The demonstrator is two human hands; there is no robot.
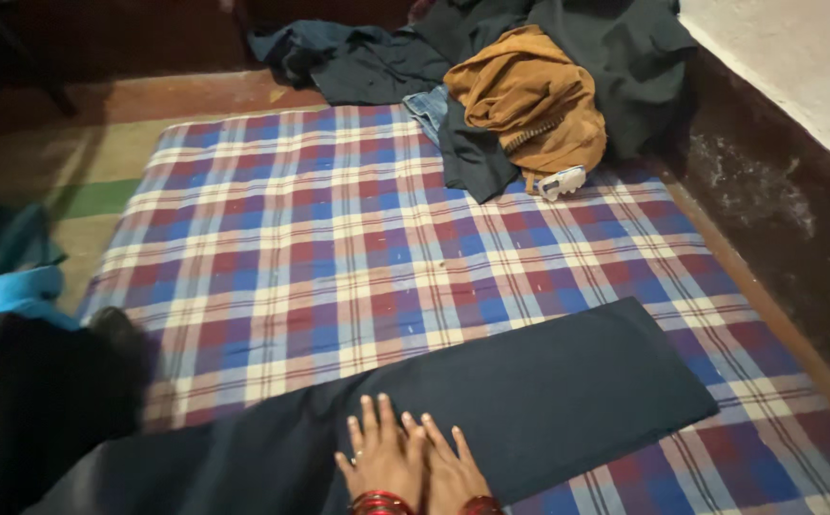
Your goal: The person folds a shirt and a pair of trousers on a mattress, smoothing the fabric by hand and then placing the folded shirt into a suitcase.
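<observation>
A dark navy cloth [567, 391] lies folded flat across the near part of a plaid mattress [338, 238] of red, blue and cream checks. My left hand [383, 456] and my right hand [448, 472] rest side by side, palms down, on the cloth near its lower edge. Fingers are spread and hold nothing. Red bangles sit on both wrists.
A heap of clothes lies at the far end: a mustard-brown garment [529, 95], dark garments [377, 62] and a bit of denim [426, 107]. A small white object [562, 181] sits by the heap. A wall [796, 86] runs along the right. Dark and blue fabric [14, 296] lies at the left.
</observation>
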